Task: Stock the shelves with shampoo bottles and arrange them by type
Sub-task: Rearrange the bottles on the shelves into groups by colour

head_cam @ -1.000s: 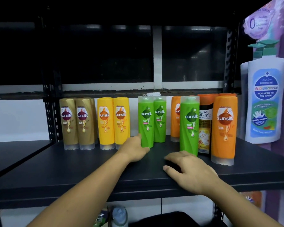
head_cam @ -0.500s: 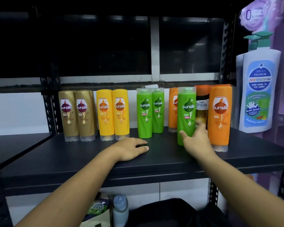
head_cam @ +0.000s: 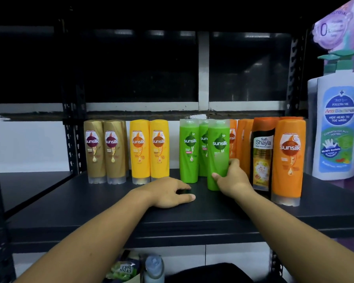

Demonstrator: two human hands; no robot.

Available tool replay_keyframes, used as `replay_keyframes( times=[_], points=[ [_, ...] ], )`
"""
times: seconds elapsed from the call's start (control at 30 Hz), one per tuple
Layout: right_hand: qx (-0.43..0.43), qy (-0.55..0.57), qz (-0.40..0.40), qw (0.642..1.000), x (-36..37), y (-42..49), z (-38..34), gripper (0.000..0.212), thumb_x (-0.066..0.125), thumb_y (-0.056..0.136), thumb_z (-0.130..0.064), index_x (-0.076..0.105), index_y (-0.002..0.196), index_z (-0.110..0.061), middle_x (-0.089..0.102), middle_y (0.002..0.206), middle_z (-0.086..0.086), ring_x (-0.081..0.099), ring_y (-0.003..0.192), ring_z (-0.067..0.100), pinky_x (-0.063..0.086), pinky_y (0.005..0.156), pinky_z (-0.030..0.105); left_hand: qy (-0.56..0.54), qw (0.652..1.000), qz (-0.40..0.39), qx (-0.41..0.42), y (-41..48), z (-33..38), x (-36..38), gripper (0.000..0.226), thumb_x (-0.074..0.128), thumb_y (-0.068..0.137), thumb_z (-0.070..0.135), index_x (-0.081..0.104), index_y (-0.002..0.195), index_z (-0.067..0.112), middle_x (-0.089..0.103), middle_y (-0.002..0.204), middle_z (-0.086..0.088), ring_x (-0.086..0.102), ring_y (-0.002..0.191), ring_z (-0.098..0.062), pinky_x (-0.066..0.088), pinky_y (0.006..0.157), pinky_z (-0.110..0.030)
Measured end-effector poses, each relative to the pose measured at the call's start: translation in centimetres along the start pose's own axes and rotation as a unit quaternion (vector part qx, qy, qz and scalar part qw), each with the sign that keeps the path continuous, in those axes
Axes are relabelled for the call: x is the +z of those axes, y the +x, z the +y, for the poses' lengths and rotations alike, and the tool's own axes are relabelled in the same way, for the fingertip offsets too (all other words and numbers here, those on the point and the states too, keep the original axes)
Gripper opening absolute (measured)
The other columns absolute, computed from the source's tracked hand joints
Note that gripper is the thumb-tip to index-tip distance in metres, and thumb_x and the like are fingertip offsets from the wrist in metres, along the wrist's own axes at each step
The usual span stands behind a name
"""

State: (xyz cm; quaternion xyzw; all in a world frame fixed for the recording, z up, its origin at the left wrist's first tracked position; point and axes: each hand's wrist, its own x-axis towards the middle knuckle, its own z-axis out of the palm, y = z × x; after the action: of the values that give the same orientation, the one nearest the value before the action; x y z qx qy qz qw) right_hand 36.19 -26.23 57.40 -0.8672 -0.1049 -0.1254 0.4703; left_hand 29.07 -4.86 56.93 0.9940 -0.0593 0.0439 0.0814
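My right hand (head_cam: 232, 177) grips a green Sunsilk bottle (head_cam: 218, 148) near its base; it stands upright just right of two other green bottles (head_cam: 189, 152) on the black shelf (head_cam: 90, 207). My left hand (head_cam: 170, 193) rests palm down on the shelf in front of the green bottles, fingers loosely curled, holding nothing. Left of the greens stand two yellow bottles (head_cam: 149, 150) and two gold-brown bottles (head_cam: 104, 150). To the right are orange bottles (head_cam: 243, 144) at the back, a dark Safi Shayla bottle (head_cam: 263, 156) and a large orange Sunsilk bottle (head_cam: 288, 160).
White pump bottles (head_cam: 337, 129) stand at the shelf's right end against purple packaging. Black perforated uprights (head_cam: 72, 139) frame the unit. Another black shelf (head_cam: 29, 188) lies to the left. Below the shelf I see a bottle cap (head_cam: 153, 266) and a packet.
My right hand went from the shelf surface to the green bottle, took hold of it and shifted it left toward the other green bottles. My left hand stayed on the shelf.
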Motion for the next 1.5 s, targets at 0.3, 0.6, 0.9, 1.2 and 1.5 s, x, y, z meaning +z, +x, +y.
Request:
replay_keyframes(
  times=[0.3, 0.6, 0.9, 1.2, 1.5],
  points=[
    [-0.011, 0.033, 0.032, 0.999, 2.3, 2.2, -0.4, 0.064, 0.076, 0.089, -0.024, 0.037, 0.138, -0.011, 0.061, 0.130, 0.017, 0.059, 0.119, 0.038, 0.049, 0.100, 0.044, -0.054, 0.997, 0.056, 0.005, 0.2, -0.8, 1.3, 0.058, 0.054, 0.095, 0.065, 0.059, 0.142, 0.032, 0.056, 0.148, 0.013, 0.049, 0.137, -0.008, 0.038, 0.116, -0.033],
    [-0.062, 0.032, 0.030, 0.997, 3.2, 2.8, 1.0, 0.063, 0.073, 0.088, -0.017, 0.040, 0.142, -0.018, 0.066, 0.126, 0.010, 0.062, 0.115, 0.032, 0.051, 0.100, 0.042, -0.078, 0.996, 0.050, 0.010, 0.3, -0.9, 1.1, 0.058, 0.056, 0.096, 0.062, 0.057, 0.145, 0.031, 0.053, 0.150, 0.014, 0.048, 0.137, -0.006, 0.037, 0.116, -0.029],
    [-0.082, 0.019, 0.026, 0.996, 3.5, 2.9, 0.9, 0.062, 0.072, 0.091, -0.015, 0.039, 0.144, -0.016, 0.064, 0.129, 0.012, 0.061, 0.119, 0.033, 0.049, 0.101, 0.040, -0.081, 0.995, 0.053, 0.014, 0.2, -0.8, 1.1, 0.057, 0.057, 0.096, 0.060, 0.058, 0.144, 0.029, 0.053, 0.150, 0.013, 0.047, 0.137, -0.005, 0.038, 0.117, -0.032],
    [-0.079, 0.017, 0.024, 0.996, 3.6, 3.2, 0.9, 0.061, 0.070, 0.093, -0.015, 0.038, 0.145, -0.015, 0.061, 0.134, 0.014, 0.059, 0.123, 0.035, 0.048, 0.103, 0.041, -0.079, 0.995, 0.059, 0.018, 0.2, -0.7, 1.1, 0.056, 0.057, 0.097, 0.059, 0.058, 0.144, 0.028, 0.053, 0.150, 0.013, 0.047, 0.137, -0.004, 0.037, 0.117, -0.029],
    [-0.084, 0.014, 0.028, 0.996, 3.7, 3.5, 1.2, 0.062, 0.071, 0.092, -0.016, 0.040, 0.146, -0.013, 0.061, 0.135, 0.015, 0.058, 0.124, 0.035, 0.047, 0.103, 0.040, -0.075, 0.995, 0.060, 0.018, 0.2, -0.5, 1.1, 0.056, 0.057, 0.097, 0.058, 0.057, 0.145, 0.028, 0.052, 0.152, 0.012, 0.046, 0.138, -0.005, 0.035, 0.117, -0.028]
  ],
)
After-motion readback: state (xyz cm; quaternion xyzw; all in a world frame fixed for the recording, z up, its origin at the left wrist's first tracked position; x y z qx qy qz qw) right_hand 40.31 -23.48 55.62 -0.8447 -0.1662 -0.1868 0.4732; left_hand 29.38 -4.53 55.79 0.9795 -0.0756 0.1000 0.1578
